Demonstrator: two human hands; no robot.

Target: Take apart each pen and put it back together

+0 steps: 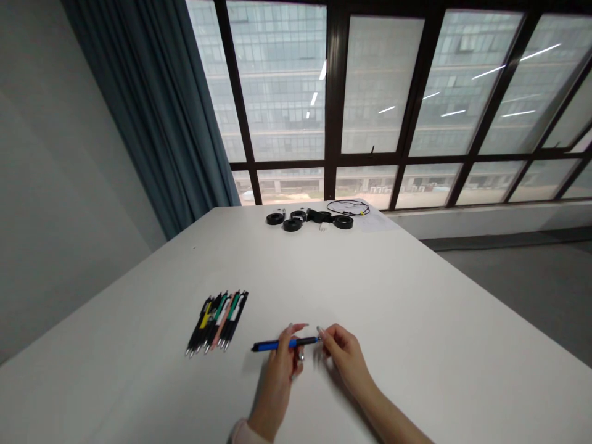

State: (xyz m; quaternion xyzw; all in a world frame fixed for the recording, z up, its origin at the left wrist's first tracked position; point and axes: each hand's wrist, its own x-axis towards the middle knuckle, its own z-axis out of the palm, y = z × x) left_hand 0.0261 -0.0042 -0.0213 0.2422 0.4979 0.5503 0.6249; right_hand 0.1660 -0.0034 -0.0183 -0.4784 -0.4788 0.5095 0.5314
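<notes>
A blue and black pen (266,346) lies nearly level in my left hand (280,370), which grips it with thumb and fingers just above the white table (393,296). The index finger is stretched out, and a ring shows on the same hand. At the pen's right end, my right hand (345,354) is closed in a pinch; whatever small part sits between those fingertips is too hidden to make out. To the left, several pens (217,320) lie side by side, mostly black with green, yellow, pink and white parts and silvery tips.
Several black tape-like rolls (291,225), a small white object (324,227) and a coiled black cable (349,208) lie at the table's far end. A blue curtain (161,111) hangs at the left, beside large dark-framed windows. The table's right edge slants away beyond my right arm.
</notes>
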